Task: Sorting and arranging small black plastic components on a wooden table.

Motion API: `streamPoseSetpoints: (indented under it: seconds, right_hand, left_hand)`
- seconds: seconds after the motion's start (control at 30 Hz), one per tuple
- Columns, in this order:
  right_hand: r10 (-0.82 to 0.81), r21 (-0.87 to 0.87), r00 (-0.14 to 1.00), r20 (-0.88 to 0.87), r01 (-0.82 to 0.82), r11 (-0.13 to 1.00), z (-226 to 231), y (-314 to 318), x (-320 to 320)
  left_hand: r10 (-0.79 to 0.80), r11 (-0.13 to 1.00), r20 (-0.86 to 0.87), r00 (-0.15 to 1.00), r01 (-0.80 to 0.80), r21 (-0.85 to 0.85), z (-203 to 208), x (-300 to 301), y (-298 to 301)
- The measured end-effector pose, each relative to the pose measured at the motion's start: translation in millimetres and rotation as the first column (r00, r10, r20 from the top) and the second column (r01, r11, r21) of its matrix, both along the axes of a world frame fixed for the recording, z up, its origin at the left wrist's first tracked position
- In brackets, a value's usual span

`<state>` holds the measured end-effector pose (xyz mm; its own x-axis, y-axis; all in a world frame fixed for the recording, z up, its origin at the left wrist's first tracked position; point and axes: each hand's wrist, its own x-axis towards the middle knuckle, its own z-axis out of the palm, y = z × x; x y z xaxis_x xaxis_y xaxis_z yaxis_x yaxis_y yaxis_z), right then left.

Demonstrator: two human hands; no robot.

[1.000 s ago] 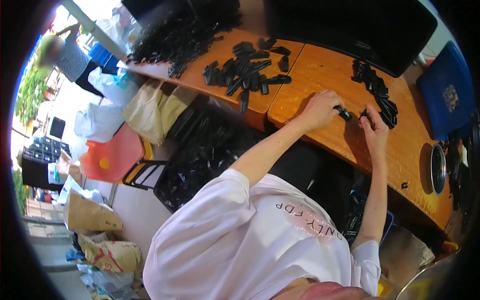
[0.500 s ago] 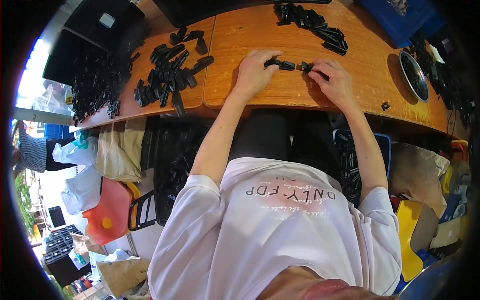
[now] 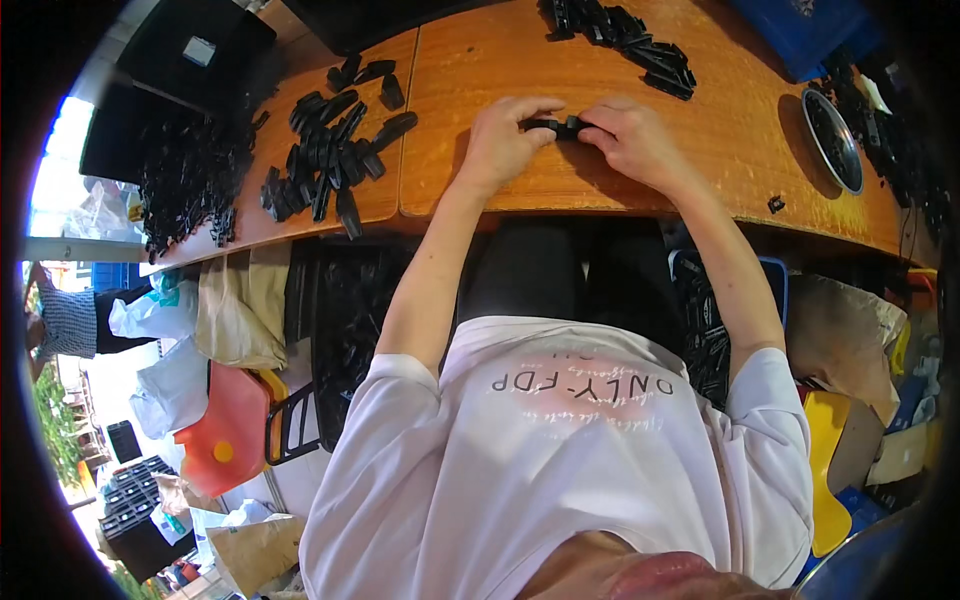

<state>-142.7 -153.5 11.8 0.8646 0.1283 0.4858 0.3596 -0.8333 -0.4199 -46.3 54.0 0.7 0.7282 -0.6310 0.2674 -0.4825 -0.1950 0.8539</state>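
Over the front part of the wooden table, my left hand [image 3: 505,145] grips a long black plastic piece [image 3: 548,127] between thumb and fingers. My right hand [image 3: 632,142] faces it, its fingers closed round a small black plastic part [image 3: 573,125]. The two black parts meet end to end between my hands; whether they are joined I cannot tell. My right fingers hide most of the small part. To the left lies a loose heap of black plastic pieces [image 3: 335,145], and at the far side a row of similar black pieces [image 3: 640,50].
A round metal dish [image 3: 832,142] stands on the table [image 3: 450,70] at the right, beside a dark pile of parts [image 3: 895,150]. Behind it is a blue bin [image 3: 790,35]. A tiny black part [image 3: 776,204] lies by the front edge. More small black parts [image 3: 185,180] cover the far left.
My right hand has moved left, bringing its small black part against the end of the piece in my left hand. The gap between them has gone.
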Motion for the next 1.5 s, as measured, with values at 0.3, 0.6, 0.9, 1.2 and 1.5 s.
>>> streamPoseSetpoints:
  seconds: [0.3,0.6,0.9,1.2,1.5]
  right_hand:
    - [0.031,-0.041,0.999,-0.020,-0.031,0.999,4,-10,-5]
    - [0.116,-0.090,0.985,0.129,-0.105,0.990,-5,10,25]
    - [-0.531,0.091,0.821,0.210,0.524,0.847,-28,-143,-15]
    - [-0.544,-0.166,0.802,0.248,0.588,0.791,-28,-125,-5]
    - [-0.524,0.295,0.795,0.307,0.443,0.846,-40,-125,-11]
  left_hand:
    - [0.035,0.997,0.023,0.999,-0.037,0.072,4,0,2]
    - [0.097,0.994,0.045,0.994,-0.099,0.047,7,-2,6]
    - [0.363,0.889,0.644,0.674,-0.457,-0.022,14,4,-14]
    - [0.071,0.995,0.189,0.979,-0.082,0.050,13,13,-175]
    - [-0.002,0.996,0.552,0.834,-0.049,0.077,-6,-1,-79]
